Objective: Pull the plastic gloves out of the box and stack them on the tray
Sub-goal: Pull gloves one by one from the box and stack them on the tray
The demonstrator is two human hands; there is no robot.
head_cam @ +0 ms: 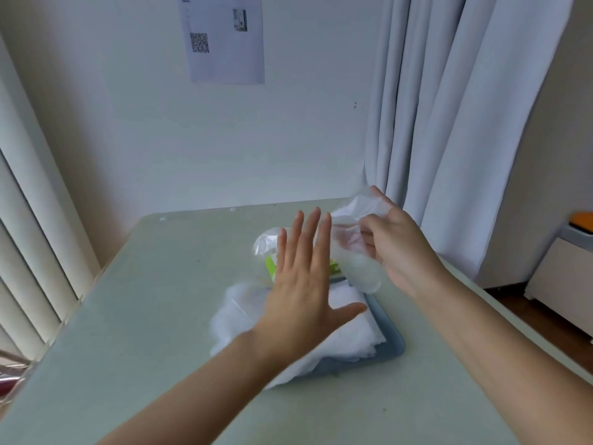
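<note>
My right hand (pixel 401 248) pinched a thin, clear, crumpled glove (pixel 356 252); my left hand (pixel 298 284) hovered flat with its fingers spread above the white heap (pixel 346 338) on the blue tray (pixel 393 343).

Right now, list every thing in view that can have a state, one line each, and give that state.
left hand: open, fingers straight and spread, over the box and stack.
right hand: pinches a glove, raised.
glove: crumpled, hanging in the air above the tray.
stack of gloves: piled on the tray, spilling over its left side.
tray: flat on the table, mostly covered.
box: largely hidden, clear plastic sticking up from it.
curtain: hanging in folds.
</note>
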